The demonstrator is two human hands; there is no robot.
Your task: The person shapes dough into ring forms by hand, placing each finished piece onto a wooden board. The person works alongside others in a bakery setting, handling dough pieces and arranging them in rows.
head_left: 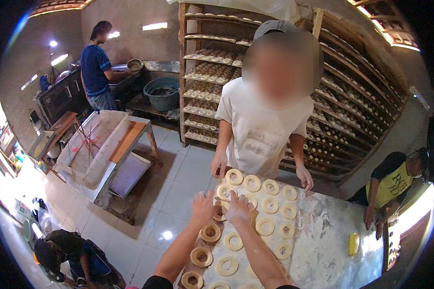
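Note:
Pale dough rings lie in rows on a floured board (248, 231). My left hand (203, 206) is at the board's left edge with its fingers curled in. Beside it, my right hand (238, 211) reaches over the rows with bent fingers. Between the two hands is a dough ring (220, 211), partly covered, and the fingers of both close in on its sides. Just beyond them lies another dough ring (225, 191). Nearer to me, a dough ring (210, 232) rests on the brown strip at the left edge.
Across the table stands a person in a white shirt (265, 125), hands low by the board. Behind are racks (207, 72) of dough rings. A yellow block (354, 244) lies on the floured tabletop (323, 231) to the right. A metal-edged table (101, 185) stands left; other people work around.

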